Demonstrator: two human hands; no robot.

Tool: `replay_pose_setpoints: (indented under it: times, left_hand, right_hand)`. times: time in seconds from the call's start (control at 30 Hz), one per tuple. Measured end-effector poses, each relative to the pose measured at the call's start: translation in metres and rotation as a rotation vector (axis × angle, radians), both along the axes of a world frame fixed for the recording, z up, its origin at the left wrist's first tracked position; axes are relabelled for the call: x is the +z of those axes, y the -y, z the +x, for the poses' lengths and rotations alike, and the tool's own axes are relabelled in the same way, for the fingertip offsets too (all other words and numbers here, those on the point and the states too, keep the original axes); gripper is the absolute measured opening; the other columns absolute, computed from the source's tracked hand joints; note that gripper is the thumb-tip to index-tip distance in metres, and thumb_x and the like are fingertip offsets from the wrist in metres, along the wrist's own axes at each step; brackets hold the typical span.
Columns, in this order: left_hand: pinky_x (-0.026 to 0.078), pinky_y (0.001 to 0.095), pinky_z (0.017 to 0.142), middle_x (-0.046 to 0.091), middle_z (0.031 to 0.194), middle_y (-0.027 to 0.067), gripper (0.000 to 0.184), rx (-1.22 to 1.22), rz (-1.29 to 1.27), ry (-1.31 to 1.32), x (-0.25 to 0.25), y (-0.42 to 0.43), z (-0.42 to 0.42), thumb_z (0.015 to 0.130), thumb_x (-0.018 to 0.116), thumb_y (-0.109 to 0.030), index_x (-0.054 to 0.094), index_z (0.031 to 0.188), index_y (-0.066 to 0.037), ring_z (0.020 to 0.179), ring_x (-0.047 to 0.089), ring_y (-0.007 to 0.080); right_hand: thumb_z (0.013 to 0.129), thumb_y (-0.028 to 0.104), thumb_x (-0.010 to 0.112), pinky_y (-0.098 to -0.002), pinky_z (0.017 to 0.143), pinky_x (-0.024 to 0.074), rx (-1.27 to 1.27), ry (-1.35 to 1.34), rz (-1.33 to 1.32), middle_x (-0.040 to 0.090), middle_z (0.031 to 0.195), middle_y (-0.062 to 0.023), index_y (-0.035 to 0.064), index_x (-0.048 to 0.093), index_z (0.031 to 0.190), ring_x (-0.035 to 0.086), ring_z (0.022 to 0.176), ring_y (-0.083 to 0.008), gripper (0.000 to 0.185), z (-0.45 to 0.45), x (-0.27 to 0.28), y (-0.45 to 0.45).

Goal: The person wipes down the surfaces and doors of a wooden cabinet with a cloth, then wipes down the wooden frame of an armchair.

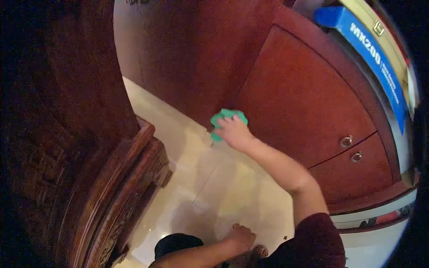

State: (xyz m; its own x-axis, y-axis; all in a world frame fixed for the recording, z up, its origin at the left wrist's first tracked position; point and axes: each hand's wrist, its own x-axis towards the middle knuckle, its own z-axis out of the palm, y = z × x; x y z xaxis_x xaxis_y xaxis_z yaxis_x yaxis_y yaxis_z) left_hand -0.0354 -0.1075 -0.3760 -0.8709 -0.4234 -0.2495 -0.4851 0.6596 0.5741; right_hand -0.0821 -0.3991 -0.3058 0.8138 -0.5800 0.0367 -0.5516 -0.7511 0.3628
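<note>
My right hand [236, 134] is stretched out, its fingers closed over a green cloth [241, 116]. It presses the cloth at the lower corner of a reddish-brown wooden cabinet [295, 98], just above the tiled floor. Parts of the cloth stick out around the fingers. Low in the view, my left hand [242, 236] is curled into a loose fist near my body. No object shows in it, though the undersides of its fingers are hidden.
Dark carved wooden furniture [129, 169] stands on the left, its stepped base on the pale tile floor [214, 178]. Two ring pulls [346, 141] are on the cabinet's doors at right. A blue box marked MX200 [371, 53] lies at the upper right.
</note>
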Motion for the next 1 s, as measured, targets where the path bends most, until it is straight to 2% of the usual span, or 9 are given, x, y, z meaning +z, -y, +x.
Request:
replay_pose_setpoints:
  times: [0.2,0.3,0.4,0.43,0.53,0.6,0.73,0.83,1.0]
  left_hand:
    - [0.039,0.0534,0.077,0.062,0.092,0.0131,0.025,-0.043,-0.001,0.098,-0.002,0.002,-0.010,0.080,0.048,-0.020,0.062,0.097,-0.008,0.087,0.059,0.0314]
    - [0.039,0.0530,0.076,0.062,0.092,0.0130,0.025,0.032,-0.097,0.006,-0.037,-0.012,-0.017,0.079,0.049,-0.019,0.062,0.097,-0.007,0.087,0.060,0.0304]
    - [0.039,0.0518,0.077,0.062,0.090,0.0127,0.024,0.030,-0.191,0.003,-0.028,-0.009,-0.013,0.077,0.051,-0.019,0.062,0.096,-0.008,0.085,0.060,0.0289]
    - [0.039,0.0514,0.077,0.062,0.089,0.0123,0.024,0.036,-0.186,-0.006,-0.022,-0.007,-0.014,0.077,0.051,-0.019,0.062,0.096,-0.008,0.085,0.060,0.0287]
    - [0.039,0.0503,0.076,0.063,0.086,0.0108,0.023,0.036,-0.145,0.007,-0.010,-0.003,-0.013,0.077,0.051,-0.019,0.062,0.095,-0.009,0.084,0.061,0.0280]
    - [0.038,0.0495,0.076,0.063,0.085,0.0096,0.023,0.020,-0.090,0.059,-0.006,-0.002,-0.016,0.078,0.050,-0.020,0.062,0.094,-0.010,0.085,0.060,0.0278]
    - [0.037,0.0473,0.078,0.063,0.086,0.0083,0.024,0.056,-0.084,0.055,0.004,-0.002,-0.008,0.079,0.048,-0.023,0.063,0.092,-0.010,0.087,0.060,0.0272]
    - [0.037,0.0472,0.080,0.064,0.088,0.0092,0.025,0.070,-0.051,0.060,-0.004,-0.005,-0.007,0.081,0.046,-0.024,0.063,0.092,-0.009,0.088,0.060,0.0279]
    - [0.039,0.0476,0.081,0.063,0.097,0.0120,0.026,-0.040,-0.036,0.102,0.001,0.005,-0.007,0.083,0.044,-0.021,0.062,0.096,-0.007,0.092,0.060,0.0300]
  right_hand:
    - [0.071,0.008,0.055,-0.0497,0.078,0.0380,0.123,0.467,-0.913,0.053,0.109,-0.0068,0.0196,0.058,0.101,0.050,0.100,-0.0293,0.032,0.023,0.235,0.022]
    - [0.074,0.009,0.052,-0.0461,0.083,0.0380,0.086,0.551,-1.017,0.048,0.117,-0.0149,0.0095,0.058,0.103,0.047,0.104,-0.0314,0.029,0.035,0.288,0.045]
    - [0.074,0.007,0.050,-0.0455,0.084,0.0376,-0.032,0.588,-0.897,0.050,0.112,-0.0153,0.0083,0.058,0.098,0.048,0.102,-0.0328,0.025,0.034,0.271,0.059]
    - [0.073,0.010,0.053,-0.0458,0.076,0.0393,0.070,0.511,-0.988,0.055,0.100,-0.0066,0.0171,0.057,0.097,0.053,0.092,-0.0278,0.026,0.025,0.250,0.077]
    - [0.076,0.013,0.048,-0.0434,0.069,0.0392,-0.037,0.298,-0.770,0.054,0.099,-0.0089,0.0145,0.055,0.094,0.054,0.083,-0.0264,0.019,0.023,0.162,0.065]
    - [0.077,0.012,0.048,-0.0405,0.069,0.0408,-0.243,0.189,-0.398,0.054,0.099,-0.0096,0.0140,0.056,0.099,0.054,0.084,-0.0268,0.023,0.019,0.082,0.057]
    - [0.077,0.015,0.050,-0.0392,0.076,0.0402,-0.152,-0.090,0.030,0.055,0.100,-0.0071,0.0154,0.062,0.095,0.050,0.100,-0.0231,0.022,0.007,-0.029,0.027]
    - [0.074,0.016,0.052,-0.0399,0.081,0.0383,-0.031,-0.085,0.084,0.055,0.102,-0.0077,0.0143,0.064,0.090,0.049,0.102,-0.0240,0.020,0.006,-0.016,0.013]
    - [0.070,0.011,0.054,-0.0425,0.079,0.0373,0.139,0.269,-0.494,0.054,0.112,-0.0093,0.0142,0.060,0.096,0.050,0.095,-0.0267,0.027,0.018,0.162,0.015]
